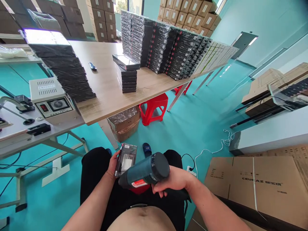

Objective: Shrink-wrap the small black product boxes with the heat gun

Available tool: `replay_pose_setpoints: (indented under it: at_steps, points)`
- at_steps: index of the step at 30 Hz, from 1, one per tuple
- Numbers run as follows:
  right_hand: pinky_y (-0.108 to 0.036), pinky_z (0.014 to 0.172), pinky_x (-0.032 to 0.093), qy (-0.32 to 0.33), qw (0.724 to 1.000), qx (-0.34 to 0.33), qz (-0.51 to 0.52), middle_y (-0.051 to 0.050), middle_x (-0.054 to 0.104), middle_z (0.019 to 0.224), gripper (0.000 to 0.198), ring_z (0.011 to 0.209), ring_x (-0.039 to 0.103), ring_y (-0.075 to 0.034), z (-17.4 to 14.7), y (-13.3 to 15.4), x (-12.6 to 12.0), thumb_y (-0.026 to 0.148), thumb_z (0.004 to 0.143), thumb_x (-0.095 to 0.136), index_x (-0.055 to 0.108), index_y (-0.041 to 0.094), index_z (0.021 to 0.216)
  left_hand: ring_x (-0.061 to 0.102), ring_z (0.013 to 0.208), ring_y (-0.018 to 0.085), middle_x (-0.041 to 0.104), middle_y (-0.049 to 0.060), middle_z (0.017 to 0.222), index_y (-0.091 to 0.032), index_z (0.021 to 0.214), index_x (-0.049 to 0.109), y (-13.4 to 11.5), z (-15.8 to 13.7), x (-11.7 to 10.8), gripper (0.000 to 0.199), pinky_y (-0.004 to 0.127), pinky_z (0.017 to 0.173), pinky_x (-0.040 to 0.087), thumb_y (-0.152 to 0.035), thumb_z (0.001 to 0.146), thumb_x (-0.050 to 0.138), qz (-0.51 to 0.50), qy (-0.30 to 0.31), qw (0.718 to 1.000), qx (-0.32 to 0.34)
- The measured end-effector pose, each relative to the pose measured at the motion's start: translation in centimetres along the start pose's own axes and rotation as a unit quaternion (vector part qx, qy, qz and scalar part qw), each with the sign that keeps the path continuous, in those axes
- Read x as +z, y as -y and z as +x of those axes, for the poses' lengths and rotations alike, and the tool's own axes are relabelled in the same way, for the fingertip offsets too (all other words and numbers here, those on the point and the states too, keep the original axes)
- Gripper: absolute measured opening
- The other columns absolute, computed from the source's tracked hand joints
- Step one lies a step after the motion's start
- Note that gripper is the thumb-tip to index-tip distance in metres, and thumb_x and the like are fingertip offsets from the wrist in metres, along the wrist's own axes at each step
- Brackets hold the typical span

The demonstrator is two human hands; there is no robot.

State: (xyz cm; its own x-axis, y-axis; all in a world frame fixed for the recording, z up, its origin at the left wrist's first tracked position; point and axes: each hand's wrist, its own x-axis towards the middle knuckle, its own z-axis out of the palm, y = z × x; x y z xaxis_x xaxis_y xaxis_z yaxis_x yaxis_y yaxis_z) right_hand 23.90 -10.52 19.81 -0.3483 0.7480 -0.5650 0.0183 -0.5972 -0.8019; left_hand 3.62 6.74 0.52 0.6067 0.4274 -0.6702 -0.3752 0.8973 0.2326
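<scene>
Turquoise flooring runs beneath a seated person in black trousers, whose two hands meet over the lap. Nearest, the right hand grips a dark-teal, cylindrical heat gun with a black rear cap and a red-and-white label; its fingers curl around the handle, most of which is hidden. From that grip, the barrel slants leftward and slightly back toward the body, its dark nozzle ending by the near edge of a flat, black rectangular box with a pale panel on its face. Whether nozzle and box touch cannot be told, since one overlaps the other in view.

That box lies to the left of the right hand and just ahead of the nozzle. Its long axis points roughly away from the body, so the barrel sits crosswise to it. By far the nearer hand is the left hand, grasping the box along its left side, with the face turned up.

Beyond the knees are a brown cardboard carton and a red plastic stool. Above them, a wood-grain table carries a short stack of black boxes, with taller film-wrapped stacks behind. Farthest off, brown cartons are piled high.
</scene>
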Motion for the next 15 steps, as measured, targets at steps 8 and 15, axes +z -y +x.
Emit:
replay_pose_setpoints:
  at_steps: [8,15]
  points:
    - [-0.025,0.051,0.049,-0.274,0.947,-0.073,0.151,-0.004,0.068,0.077,0.03,0.059,0.062,-0.014,1.9,-0.9,-2.5,0.031,0.073,0.066,0.065,0.014,0.097,0.071,0.071,0.033,0.072,0.011,0.072,-0.012,0.104,0.066,-0.1,0.2,0.1,0.033,0.043,0.061,0.056,-0.034,0.08,0.056,0.024,-0.015,0.999,-0.035]
    - [-0.026,0.052,0.049,-0.201,0.961,-0.082,0.171,-0.006,0.069,0.079,0.032,0.061,0.063,-0.015,1.6,-1.3,-1.2,0.032,0.073,0.068,0.065,0.012,0.099,0.071,0.071,0.032,0.072,0.01,0.071,-0.012,0.104,0.067,0.2,-0.5,1.2,0.032,0.042,0.062,0.056,-0.029,0.079,0.057,0.016,-0.058,0.998,0.006]
